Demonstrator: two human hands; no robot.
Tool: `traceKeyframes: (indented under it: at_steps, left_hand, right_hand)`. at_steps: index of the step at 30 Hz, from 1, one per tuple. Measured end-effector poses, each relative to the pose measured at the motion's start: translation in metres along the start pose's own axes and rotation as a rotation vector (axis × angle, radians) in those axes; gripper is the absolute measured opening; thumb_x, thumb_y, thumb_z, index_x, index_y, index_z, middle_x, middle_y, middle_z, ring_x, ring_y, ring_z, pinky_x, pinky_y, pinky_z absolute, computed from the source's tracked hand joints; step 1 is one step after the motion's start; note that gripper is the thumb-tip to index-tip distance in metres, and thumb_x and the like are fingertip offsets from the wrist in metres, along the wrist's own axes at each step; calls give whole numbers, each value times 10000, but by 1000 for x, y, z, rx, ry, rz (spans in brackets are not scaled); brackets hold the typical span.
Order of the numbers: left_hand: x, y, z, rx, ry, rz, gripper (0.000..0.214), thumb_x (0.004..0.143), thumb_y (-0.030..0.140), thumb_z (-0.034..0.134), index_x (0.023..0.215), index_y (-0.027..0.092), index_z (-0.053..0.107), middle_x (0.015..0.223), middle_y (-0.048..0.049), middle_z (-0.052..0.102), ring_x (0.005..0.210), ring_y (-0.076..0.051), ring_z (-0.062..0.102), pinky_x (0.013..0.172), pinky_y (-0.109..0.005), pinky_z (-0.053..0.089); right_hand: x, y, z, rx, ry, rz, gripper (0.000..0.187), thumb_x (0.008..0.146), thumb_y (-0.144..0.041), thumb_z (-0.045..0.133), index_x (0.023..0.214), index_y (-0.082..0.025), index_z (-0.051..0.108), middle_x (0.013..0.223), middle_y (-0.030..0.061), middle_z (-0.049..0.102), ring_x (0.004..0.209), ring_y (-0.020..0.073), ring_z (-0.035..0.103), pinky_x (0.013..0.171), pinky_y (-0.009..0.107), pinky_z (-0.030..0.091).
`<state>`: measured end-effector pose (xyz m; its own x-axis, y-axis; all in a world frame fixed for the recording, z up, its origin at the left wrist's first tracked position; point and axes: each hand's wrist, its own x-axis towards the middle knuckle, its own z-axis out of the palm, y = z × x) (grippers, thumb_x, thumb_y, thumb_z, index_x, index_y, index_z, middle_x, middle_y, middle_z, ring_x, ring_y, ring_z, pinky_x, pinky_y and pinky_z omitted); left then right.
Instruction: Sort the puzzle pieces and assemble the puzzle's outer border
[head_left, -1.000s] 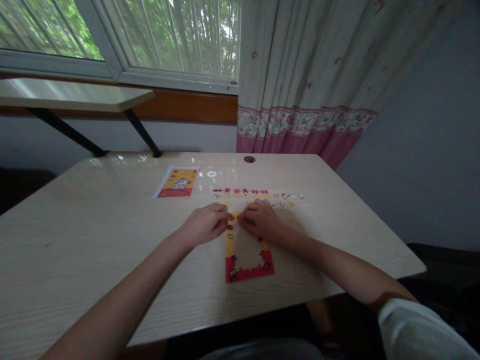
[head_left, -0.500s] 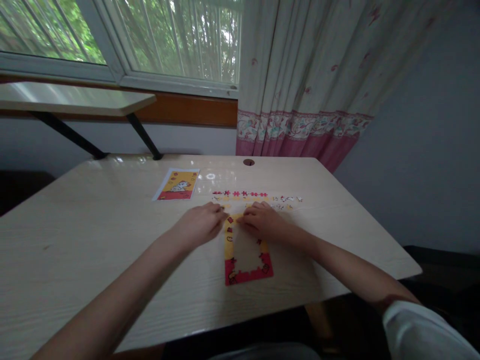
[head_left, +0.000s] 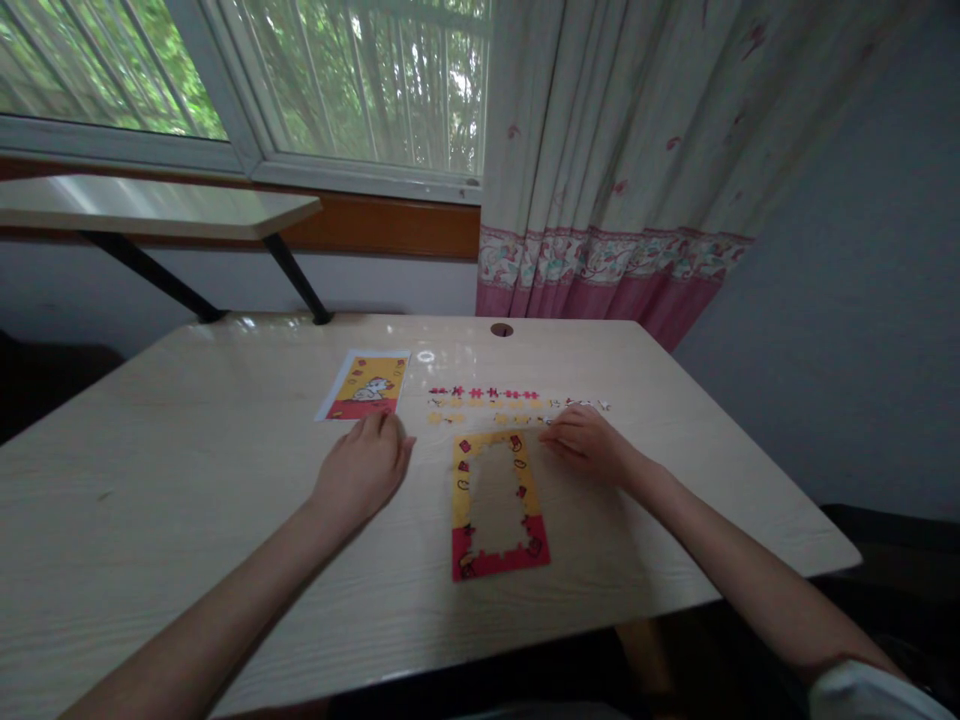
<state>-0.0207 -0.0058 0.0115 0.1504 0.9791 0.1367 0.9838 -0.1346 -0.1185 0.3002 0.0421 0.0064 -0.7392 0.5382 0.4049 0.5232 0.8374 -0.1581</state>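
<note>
A jigsaw border [head_left: 497, 502], yellow above and red below with a bare middle, lies flat on the light wooden table [head_left: 187, 500]. My left hand [head_left: 363, 465] rests palm down to its left, fingers stretched out, just below a small picture card [head_left: 364, 385]. My right hand [head_left: 589, 441] lies beside the border's upper right corner, fingers curled toward the loose white pieces [head_left: 577, 405]; whether it pinches one is hidden. Rows of loose red and yellow pieces [head_left: 484, 395] lie beyond the border.
A round cable hole [head_left: 502, 329] sits near the table's far edge. Behind it are a window [head_left: 247, 70], a patterned curtain with a pink hem [head_left: 600, 150] and a second tabletop on black legs [head_left: 150, 205]. A grey wall stands at the right.
Both hands have left the top edge of the border where they met. The left moved left toward the card, the right moved right toward the white pieces. The border's top is now uncovered.
</note>
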Motion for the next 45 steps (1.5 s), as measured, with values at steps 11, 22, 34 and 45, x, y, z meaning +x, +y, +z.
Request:
traceKeyframes:
  at_steps: [11,22,34,45]
  left_hand:
    - [-20,26,-11,32,-28,48,353,905,335,359,1060,82,551,1095,-178,574,957,-290,564,749,-369,469]
    - [-21,30,-10,14,38,81,375,899,379,353,1077,119,556,1091,-155,593,953,-299,560,792,-413,429]
    - [26,-86,21,-56,110,-28,464,888,383,285,1162,116,547,1116,-157,556,992,-281,535,858,-402,421]
    - [30,-86,43,-114,76,-16,499,879,465,285,1206,161,509,1188,-147,534,1075,-318,498,855,-455,429]
  right_hand:
    - [-5,0,1,73,13,34,186,884,-243,475,893,-189,653,780,45,657,756,158,528,739,307,369]
    - [-2,-19,3,132,-88,15,206,897,-272,459,936,-188,643,860,45,634,826,152,520,801,304,371]
    - [-5,-9,7,137,-87,65,210,893,-284,463,914,-193,651,843,48,636,829,162,517,788,318,378]
    - [-3,-11,6,158,-86,81,240,899,-293,447,886,-182,660,784,53,627,797,165,514,766,314,383]
